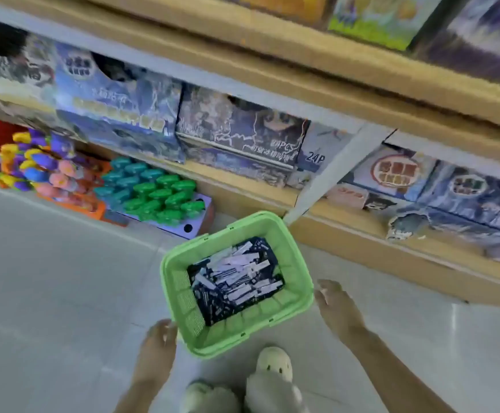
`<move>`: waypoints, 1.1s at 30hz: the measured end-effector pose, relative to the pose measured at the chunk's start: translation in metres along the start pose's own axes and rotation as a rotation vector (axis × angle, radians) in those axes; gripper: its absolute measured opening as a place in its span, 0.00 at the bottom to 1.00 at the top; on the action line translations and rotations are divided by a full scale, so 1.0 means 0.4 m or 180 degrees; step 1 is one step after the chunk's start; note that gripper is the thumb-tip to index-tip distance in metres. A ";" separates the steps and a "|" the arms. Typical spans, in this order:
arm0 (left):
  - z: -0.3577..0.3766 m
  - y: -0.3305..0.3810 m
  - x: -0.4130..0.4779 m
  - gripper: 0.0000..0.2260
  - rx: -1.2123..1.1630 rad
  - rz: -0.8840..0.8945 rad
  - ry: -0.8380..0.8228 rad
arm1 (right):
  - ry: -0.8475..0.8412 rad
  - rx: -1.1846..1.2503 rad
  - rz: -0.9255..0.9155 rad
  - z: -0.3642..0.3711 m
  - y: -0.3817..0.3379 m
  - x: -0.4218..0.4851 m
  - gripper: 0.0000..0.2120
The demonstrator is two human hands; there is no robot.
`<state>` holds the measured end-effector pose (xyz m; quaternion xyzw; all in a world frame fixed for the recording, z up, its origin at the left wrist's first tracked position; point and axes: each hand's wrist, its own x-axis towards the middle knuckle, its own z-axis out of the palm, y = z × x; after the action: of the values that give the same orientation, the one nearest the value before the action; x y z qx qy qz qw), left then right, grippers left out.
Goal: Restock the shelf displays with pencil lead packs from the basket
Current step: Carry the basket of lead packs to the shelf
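Observation:
A green plastic basket [293,263] stands on the pale floor in front of the shelving. It holds a heap of dark blue and white pencil lead packs [235,278]. My left hand [159,347] reaches down beside the basket's near left corner, fingers relaxed, holding nothing. My right hand [338,308] hovers just right of the basket's rim, fingers straight, also empty. The picture is blurred by motion.
Wooden shelves [347,93] carry blue printed display boxes [236,135]. On the floor to the left stand trays of green [159,195] and multicoloured toys [34,165]. My two pale slippers [272,371] are just behind the basket.

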<state>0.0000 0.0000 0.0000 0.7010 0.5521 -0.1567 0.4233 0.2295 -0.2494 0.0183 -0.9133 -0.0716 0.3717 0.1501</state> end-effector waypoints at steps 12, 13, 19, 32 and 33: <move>0.219 -0.154 0.337 0.19 -0.0357 -0.0275 0.0861 | 0.1080 -0.0071 0.0116 0.267 0.020 0.435 0.23; 0.221 -0.146 0.334 0.19 -0.0349 -0.0252 0.0946 | 0.1206 -0.0104 0.0031 0.263 0.023 0.440 0.24; 0.205 -0.136 0.322 0.16 -0.0327 -0.0144 0.1052 | 0.1052 -0.0180 0.0099 0.235 0.011 0.427 0.26; -0.105 -0.067 -0.052 0.18 -0.0584 -0.0267 0.1248 | 0.0888 -0.0111 -0.0313 -0.008 -0.136 0.010 0.22; -0.142 -0.060 -0.092 0.19 -0.0599 -0.0269 0.1264 | 0.0868 -0.0119 -0.0325 -0.038 -0.161 -0.033 0.23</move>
<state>-0.0483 0.0209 0.0489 0.6517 0.6658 0.0190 0.3629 0.2297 -0.1951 0.0583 -0.9532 -0.1038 0.2346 0.1601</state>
